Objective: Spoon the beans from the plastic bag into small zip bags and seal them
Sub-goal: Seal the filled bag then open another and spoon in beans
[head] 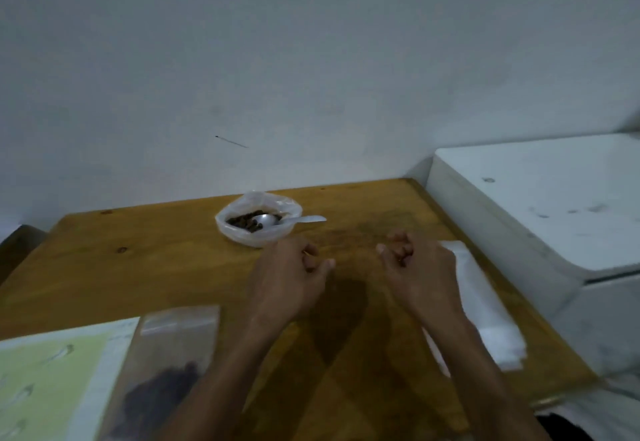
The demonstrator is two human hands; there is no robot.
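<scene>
On the counter (145,260): wooden top set against a pale wall, both my bare forearms reaching out over it.
Plastic bag (258,221): sits at the far side near the wall, mouth rolled open, dark beans (244,222) inside.
Spoon (277,220): bowl rests in the bag on the beans, handle sticks out over the rim to the right.
Left hand (291,274): just in front of the bag, fingers curled in loosely; I cannot tell whether they hold anything.
Right hand (417,264): well apart from the bag, fingers curled into a loose fist, nothing seen in it.
Filled zip bag (166,371): lies flat near me on the left, beans at its lower end, beside a pale green sheet (48,381).
Empty zip bags (485,305): white stack lying under and beyond my right forearm.
White appliance (540,205): stands off the counter's right edge.
</scene>
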